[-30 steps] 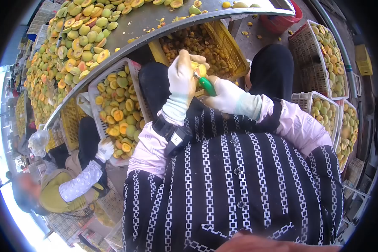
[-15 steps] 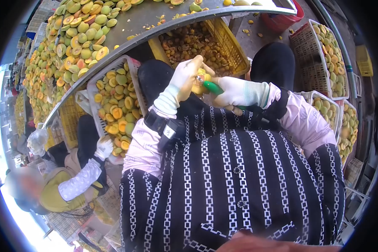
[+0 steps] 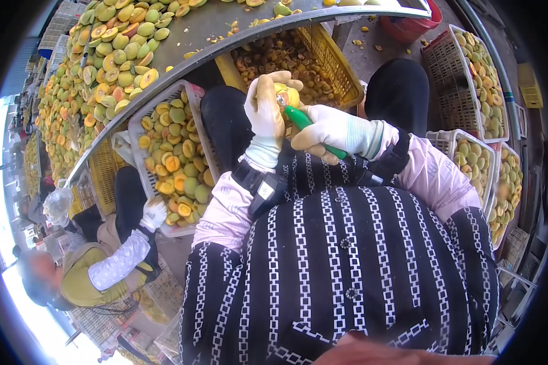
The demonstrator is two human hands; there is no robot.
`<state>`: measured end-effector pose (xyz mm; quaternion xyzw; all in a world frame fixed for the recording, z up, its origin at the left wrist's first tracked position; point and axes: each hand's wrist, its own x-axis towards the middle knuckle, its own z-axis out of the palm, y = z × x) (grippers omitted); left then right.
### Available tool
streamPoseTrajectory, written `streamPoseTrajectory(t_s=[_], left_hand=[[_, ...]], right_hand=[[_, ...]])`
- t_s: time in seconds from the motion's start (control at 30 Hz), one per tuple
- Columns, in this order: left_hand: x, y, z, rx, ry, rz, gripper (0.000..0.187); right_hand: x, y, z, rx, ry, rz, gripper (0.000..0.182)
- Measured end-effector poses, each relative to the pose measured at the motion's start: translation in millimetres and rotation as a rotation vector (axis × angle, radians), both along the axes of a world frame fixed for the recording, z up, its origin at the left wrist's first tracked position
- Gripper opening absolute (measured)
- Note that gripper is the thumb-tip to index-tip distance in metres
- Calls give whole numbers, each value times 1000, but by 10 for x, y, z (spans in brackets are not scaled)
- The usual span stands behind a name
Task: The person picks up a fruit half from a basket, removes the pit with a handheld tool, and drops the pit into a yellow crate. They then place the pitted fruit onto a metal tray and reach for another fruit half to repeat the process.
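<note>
My left hand (image 3: 266, 108), in a white glove with yellowed fingers, holds a yellow-orange piece of fruit (image 3: 290, 95) in front of my knees. In my gloved right hand (image 3: 327, 131) is a green-handled tool (image 3: 299, 118), its metal tip touching the fruit. Both hands are close together, just on my side of a yellow crate (image 3: 341, 64) that holds small brown and orange pieces. Left of my hands, a white crate (image 3: 138, 129) is filled with green and orange fruit.
A metal table edge (image 3: 192, 61) curves across above my knees, with piled halved fruit (image 3: 125, 55) on it. Fruit crates (image 3: 444, 64) stand at the right beside a red bucket (image 3: 413, 24). A co-worker (image 3: 97, 267) sits at the left, one gloved hand near the white crate.
My left hand has turned more upright and risen slightly with the fruit. The green tool now points more steeply up and left, and more of its handle shows.
</note>
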<state>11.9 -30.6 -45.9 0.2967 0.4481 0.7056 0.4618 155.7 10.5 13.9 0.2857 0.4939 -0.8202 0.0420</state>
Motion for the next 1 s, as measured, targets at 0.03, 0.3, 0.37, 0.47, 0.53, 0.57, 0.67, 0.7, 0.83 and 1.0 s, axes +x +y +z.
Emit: streamPoseTrajectory(t_s=[0.03,0.3,0.37,0.47,0.53,0.57,0.67,0.7,0.83,1.0], left_hand=[[1,9,12,2,4,-1,48],[20,92,-23,31,-53,68,47],[33,123,67,-11,-121,118,40],[-41,137,48,-17,-33,25,53],[85,116,150,-3,-184,29,55],[81,107,146,0,-180,28,55],[32,80,111,-57,-196,-21,53],[4,69,106,-58,-198,-16,53],[-54,55,137,-3,-32,-196,59],[51,46,274,-11,-285,-168,56]], right_hand=[[6,24,-9,-30,25,8,14],[-82,-32,-29,44,81,-70,19],[-102,16,-21,30,23,-61,18],[-44,102,-62,-115,76,-83,18],[-30,115,-26,-203,153,-115,20],[-28,105,-22,-200,157,-115,20],[-24,78,-88,-107,201,-53,26],[-9,78,-85,-109,200,-49,26],[37,75,-83,-223,188,5,27],[40,47,-34,-241,228,-83,28]])
